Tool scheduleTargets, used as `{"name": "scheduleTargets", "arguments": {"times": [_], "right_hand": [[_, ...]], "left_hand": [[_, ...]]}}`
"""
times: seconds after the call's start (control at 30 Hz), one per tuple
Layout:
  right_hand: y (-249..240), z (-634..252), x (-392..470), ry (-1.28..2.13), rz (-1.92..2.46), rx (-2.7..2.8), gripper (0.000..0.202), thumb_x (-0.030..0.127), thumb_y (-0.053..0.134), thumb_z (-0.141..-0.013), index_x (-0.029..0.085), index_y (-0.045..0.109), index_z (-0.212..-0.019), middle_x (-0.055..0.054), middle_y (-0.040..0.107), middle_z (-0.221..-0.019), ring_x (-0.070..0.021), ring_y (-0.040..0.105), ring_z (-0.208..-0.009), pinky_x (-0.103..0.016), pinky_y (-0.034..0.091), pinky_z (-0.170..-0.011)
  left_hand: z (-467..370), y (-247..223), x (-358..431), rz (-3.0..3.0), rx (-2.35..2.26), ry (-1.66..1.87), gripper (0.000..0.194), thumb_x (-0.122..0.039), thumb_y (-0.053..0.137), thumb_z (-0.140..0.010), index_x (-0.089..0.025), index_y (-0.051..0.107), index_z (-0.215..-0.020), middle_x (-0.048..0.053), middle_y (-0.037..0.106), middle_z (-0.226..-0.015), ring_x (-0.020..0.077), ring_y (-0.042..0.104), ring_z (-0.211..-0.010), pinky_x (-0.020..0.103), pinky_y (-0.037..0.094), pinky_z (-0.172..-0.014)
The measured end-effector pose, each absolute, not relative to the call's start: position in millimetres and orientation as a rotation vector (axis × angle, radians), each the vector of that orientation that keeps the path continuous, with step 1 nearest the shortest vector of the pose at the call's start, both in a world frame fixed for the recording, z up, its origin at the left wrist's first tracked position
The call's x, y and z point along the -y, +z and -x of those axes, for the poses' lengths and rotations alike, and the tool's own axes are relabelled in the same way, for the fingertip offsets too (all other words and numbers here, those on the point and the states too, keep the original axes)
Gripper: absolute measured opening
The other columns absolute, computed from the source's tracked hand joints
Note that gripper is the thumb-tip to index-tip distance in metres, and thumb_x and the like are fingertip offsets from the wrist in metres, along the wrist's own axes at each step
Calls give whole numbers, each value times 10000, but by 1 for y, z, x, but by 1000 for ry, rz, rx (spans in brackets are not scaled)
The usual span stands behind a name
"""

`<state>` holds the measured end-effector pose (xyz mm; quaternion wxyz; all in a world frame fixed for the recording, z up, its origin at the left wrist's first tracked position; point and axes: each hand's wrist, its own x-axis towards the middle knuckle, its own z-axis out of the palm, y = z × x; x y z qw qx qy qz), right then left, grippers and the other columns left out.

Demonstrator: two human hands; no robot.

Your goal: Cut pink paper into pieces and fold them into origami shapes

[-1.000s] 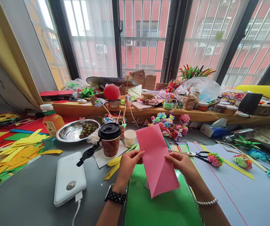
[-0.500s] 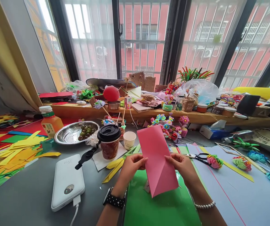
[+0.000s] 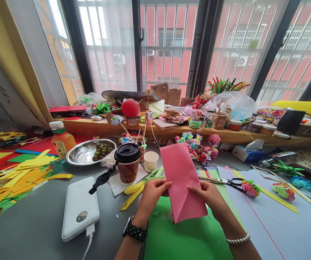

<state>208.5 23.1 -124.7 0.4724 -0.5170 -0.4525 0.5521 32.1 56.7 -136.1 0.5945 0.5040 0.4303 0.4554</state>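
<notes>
A pink sheet of paper (image 3: 181,173) with diagonal creases and a pointed lower corner hangs between my hands, above a shiny green surface (image 3: 182,240). Its left edge is pinched by my left hand (image 3: 154,193), thumb in front and fingers behind. On the right side, my right hand (image 3: 208,196) grips the paper, with the thumb lying on its face near the middle. The fingers behind the sheet are partly hidden.
Left of my hands are a white power bank (image 3: 81,207), a lidded dark cup (image 3: 127,164), a paper cup (image 3: 150,161) and a metal plate (image 3: 90,153) of fruit. Scissors (image 3: 231,182), folded paper pieces (image 3: 282,191) and white sheets (image 3: 269,224) lie right.
My right thumb has slid slightly inward over the pink paper, and the paper's lower corner sits a little higher. The whole view has shifted slightly.
</notes>
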Motion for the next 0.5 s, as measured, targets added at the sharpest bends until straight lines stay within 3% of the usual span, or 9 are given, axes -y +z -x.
{"name": "scheduleTargets", "arguments": {"times": [0.5], "right_hand": [[-133, -208, -25, 1230, 1333, 1133, 350, 430, 653, -563, 139, 629, -756, -49, 654, -733, -194, 580, -636, -237, 427, -505]], "left_hand": [[-33, -134, -56, -1174, -1032, 1005, 255, -376, 659, -560, -123, 643, -588, 14, 618, -512, 136, 570, -481, 233, 461, -503]]}}
